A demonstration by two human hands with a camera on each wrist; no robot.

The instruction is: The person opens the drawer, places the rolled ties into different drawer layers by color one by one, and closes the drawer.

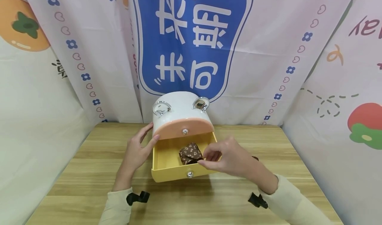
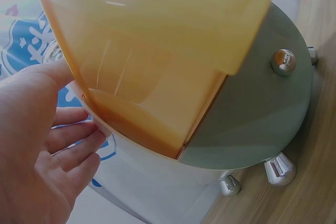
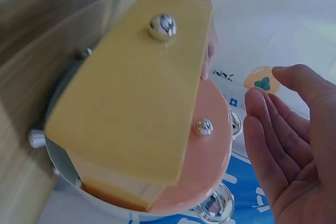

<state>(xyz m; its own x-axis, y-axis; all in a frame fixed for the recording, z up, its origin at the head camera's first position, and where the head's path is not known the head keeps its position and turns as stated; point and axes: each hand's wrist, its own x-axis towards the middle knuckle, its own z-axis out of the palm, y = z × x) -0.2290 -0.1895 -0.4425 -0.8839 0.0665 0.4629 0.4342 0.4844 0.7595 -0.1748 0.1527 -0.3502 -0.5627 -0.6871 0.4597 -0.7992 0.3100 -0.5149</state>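
Note:
A small white drawer box [image 1: 180, 107] with a pink upper drawer [image 1: 170, 129] stands on the table. Its yellow lower drawer [image 1: 171, 176] is pulled out. Inside, toward the right, lies a folded brown flower-print cloth [image 1: 189, 153]. My left hand [image 1: 136, 153] rests against the box's left side, thumb at the front edge; the left wrist view shows its fingers loosely bent along the side. Over the drawer's right edge hovers my right hand [image 1: 231, 158], near the cloth. In the right wrist view its thumb and fingers are apart, with nothing visible between them.
The wooden table [image 1: 89, 175] runs back to a printed curtain [image 1: 256, 69], with cloth walls at both sides. A small dark thing [image 1: 255, 158] lies mostly hidden behind the right forearm. Silver knobs and feet stick out from the box; a green lower front [image 2: 252, 103] sits under the drawer.

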